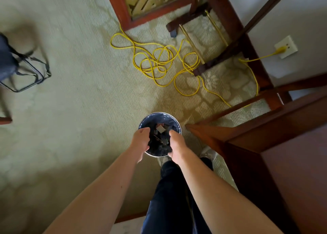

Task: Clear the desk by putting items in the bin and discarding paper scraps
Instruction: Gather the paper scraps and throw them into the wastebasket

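A person is standing over a round bin [160, 113] on the carpet [79, 101], holding the left hand [141, 140] and right hand [175, 143] above it, fingers [143, 130] curling downward; whether they are pinching anything I cannot tell. Paper scraps [160, 128] are lying inside. Little of the table [292, 172] is showing, so what remains is unclear.
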`<state>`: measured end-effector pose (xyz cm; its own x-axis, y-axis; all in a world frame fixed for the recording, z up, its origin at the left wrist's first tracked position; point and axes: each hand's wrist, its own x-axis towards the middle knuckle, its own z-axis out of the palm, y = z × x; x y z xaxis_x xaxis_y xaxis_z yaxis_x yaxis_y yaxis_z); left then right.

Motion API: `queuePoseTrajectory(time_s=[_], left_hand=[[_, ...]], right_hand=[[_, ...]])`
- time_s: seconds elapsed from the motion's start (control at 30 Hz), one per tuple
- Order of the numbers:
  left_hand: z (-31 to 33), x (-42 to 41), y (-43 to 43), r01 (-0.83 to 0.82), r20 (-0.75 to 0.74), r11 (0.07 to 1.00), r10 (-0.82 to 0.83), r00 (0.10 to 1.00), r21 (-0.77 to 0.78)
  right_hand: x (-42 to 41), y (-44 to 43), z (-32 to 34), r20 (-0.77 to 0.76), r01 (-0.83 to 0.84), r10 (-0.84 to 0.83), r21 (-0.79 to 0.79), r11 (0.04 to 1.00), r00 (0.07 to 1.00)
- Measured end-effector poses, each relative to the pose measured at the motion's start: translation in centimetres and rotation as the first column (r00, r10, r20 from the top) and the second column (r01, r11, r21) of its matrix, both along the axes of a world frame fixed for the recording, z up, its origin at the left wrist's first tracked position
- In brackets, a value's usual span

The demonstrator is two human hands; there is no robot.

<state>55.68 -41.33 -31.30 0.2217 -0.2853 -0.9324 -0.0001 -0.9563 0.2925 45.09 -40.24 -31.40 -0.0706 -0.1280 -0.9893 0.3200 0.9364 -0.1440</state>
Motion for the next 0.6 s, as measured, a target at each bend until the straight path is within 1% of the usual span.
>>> queuePoseTrajectory(time_s=[0.07,0.13,0.23,0.33,0.4,0.5,0.6], left_hand=[[1.8,-0.2,-0.1,0.025,0.016,1.000,-0.025,1.000,-0.005],[4.1,-0.6,-0.2,0.045,0.014,0.998,-0.044,0.999,-0.050],[8.6,-1.6,-0.6,0.068,0.013,0.982,-0.067,0.998,-0.179],[14.2,-3.3,-1.0,0.073,-0.032,0.951,-0.087,0.996,-0.301],[17.8,-4.8,-1.2,0.075,-0.076,0.925,-0.110,0.991,-0.372],[22.7,-7.7,-1.1,0.079,-0.124,0.886,-0.152,0.981,-0.456],[26.7,-11.3,-0.8,0.141,-0.137,0.837,-0.248,0.959,-0.529]], right_hand=[[-0.7,0.1,2.0,-0.019,0.057,-0.058,-0.024,0.998,0.998],[-1.4,0.1,4.6,-0.039,0.133,-0.137,-0.081,0.988,0.990],[-2.4,0.3,9.6,-0.053,0.193,-0.207,-0.197,0.961,0.977],[-3.9,0.6,15.0,-0.069,0.183,-0.218,-0.336,0.924,0.974],[-5.2,0.9,18.9,-0.052,0.203,-0.246,-0.415,0.887,0.968],[-7.5,1.6,24.2,0.020,0.285,-0.323,-0.521,0.804,0.946],[-10.8,3.1,28.5,0.049,0.338,-0.387,-0.595,0.729,0.921]])
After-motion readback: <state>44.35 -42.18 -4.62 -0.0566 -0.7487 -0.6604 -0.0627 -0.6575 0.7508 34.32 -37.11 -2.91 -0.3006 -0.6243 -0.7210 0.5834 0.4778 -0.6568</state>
